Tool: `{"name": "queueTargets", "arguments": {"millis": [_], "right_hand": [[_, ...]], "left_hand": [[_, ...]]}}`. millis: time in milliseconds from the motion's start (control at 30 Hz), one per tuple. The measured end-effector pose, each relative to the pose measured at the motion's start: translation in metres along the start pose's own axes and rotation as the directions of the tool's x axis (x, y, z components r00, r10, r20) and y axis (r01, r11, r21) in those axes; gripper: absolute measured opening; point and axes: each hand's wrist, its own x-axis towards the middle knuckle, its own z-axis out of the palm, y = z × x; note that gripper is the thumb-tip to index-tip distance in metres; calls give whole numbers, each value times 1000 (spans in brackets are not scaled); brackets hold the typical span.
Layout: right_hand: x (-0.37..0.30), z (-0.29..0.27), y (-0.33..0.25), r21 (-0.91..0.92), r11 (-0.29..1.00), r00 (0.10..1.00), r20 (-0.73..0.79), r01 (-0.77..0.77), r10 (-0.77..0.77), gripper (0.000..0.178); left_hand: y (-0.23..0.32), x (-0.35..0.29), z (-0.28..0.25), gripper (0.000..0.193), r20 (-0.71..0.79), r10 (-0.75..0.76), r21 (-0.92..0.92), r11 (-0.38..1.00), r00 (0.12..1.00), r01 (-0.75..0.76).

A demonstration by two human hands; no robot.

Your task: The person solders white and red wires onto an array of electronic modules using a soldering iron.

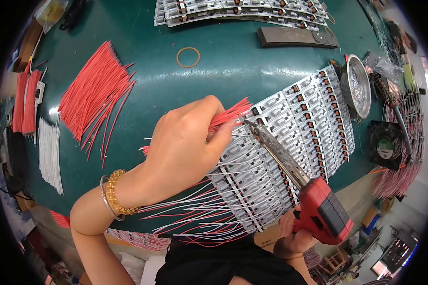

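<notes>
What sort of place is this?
Likely an electronics assembly workshop: a red-and-black soldering gun with metal barrel, a panel of small silver circuit boards and a loose pile of thin red wires.

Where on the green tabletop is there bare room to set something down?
The biggest free patch lies between the red wire pile and dark bar, with a rubber band in it; another, below that pile, between the white wires and left hand. Crowded: the right side, with boards, bowl and fan.

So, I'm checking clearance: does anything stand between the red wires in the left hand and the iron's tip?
Nothing visible does. The red wires poke out of the left hand close by the iron's tip; whether they touch is unclear.
</notes>
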Motion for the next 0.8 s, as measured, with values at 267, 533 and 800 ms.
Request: {"name": "queueTargets", "arguments": {"millis": [267,533,800], "right_hand": [[2,3,4,-71,989,992,26,127,-125,80],[3,3,-16,-47,998,994,100,39,-34,90],[-2,-2,-3,56,998,997,64,30,-33,95]], "left_hand": [[0,0,3,19,-25,40,7,999,999,-40],[0,-1,3,19,-27,45,29,999,999,-44],[7,3,-7,15,-4,90,-46,995,996,-90]]}}
